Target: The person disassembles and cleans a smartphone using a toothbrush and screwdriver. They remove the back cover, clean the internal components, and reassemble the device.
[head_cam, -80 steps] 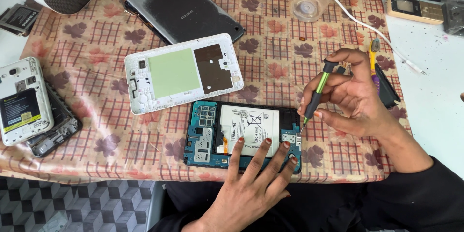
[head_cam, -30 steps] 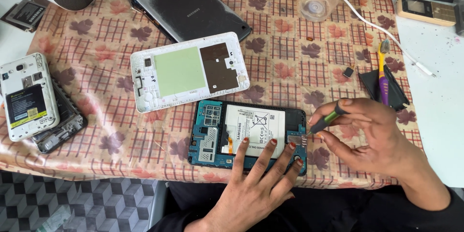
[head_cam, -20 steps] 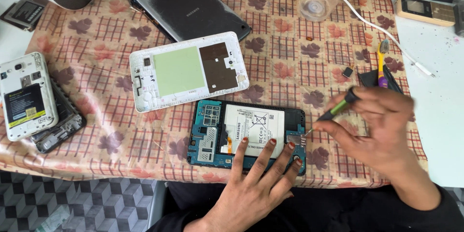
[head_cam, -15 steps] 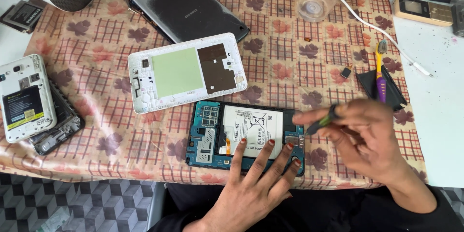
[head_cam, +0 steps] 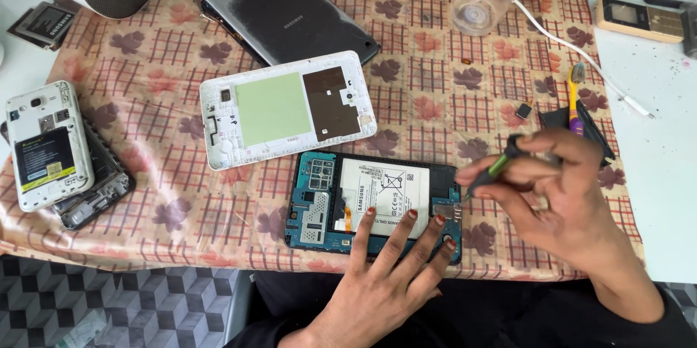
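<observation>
Table: I see a checked, leaf-printed tablecloth (head_cam: 435,94) covering the work surface.
Dark tablet: a closed dark tablet (head_cam: 287,14) lies at the far middle, face down.
White back cover: the white tablet back cover (head_cam: 287,108) lies inner side up, just beyond the opened unit.
Opened tablet: the opened tablet (head_cam: 327,203), blue board and white battery exposed, sits at the near edge in front of me.
Left hand: my left hand (head_cam: 385,275) is spread flat, fingertips (head_cam: 370,211) pressing on the battery and lower board.
Right hand: my right hand (head_cam: 559,195) is blurred, fingers pinched around a green-handled screwdriver (head_cam: 497,169), its tip just over the tablet's right edge.
White phone: an opened white phone (head_cam: 47,145) rests at far left.
</observation>
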